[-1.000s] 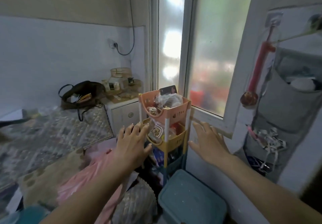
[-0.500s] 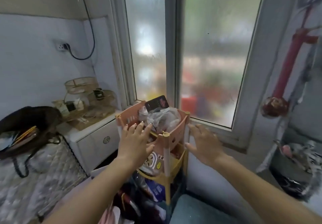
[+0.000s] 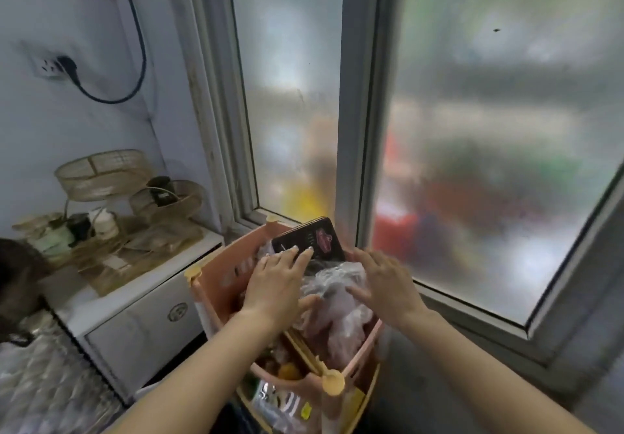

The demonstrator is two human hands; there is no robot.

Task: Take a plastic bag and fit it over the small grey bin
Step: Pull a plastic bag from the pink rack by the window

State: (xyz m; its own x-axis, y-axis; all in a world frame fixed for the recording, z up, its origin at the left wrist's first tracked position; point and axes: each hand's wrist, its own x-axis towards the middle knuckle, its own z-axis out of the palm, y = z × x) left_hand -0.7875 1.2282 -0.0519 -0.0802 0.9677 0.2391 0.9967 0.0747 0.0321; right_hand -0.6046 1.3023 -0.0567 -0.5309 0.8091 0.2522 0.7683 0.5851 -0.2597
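A bundle of crumpled clear plastic bags [image 3: 341, 298] lies in the top pink basket [image 3: 216, 275] of a tiered rack by the window. My left hand [image 3: 278, 285] hovers over the basket's left part, fingers spread, its thumb touching the plastic. My right hand [image 3: 385, 285] is spread over the right side of the bundle, thumb against it. Neither hand has closed on a bag. Behind the bags a dark flat packet [image 3: 310, 239] stands upright. The small grey bin is not in view.
A yellow lower tier [image 3: 366, 396] of the rack holds packets. To the left stands a white cabinet [image 3: 141, 318] with woven baskets [image 3: 101, 173] and small jars on top. Frosted window panes [image 3: 489, 129] rise right behind the rack. A dark bag [image 3: 17, 275] sits at far left.
I have moved closer to the rack. Both hands went forward and down, from in front of the pink basket to over the plastic bags inside it.
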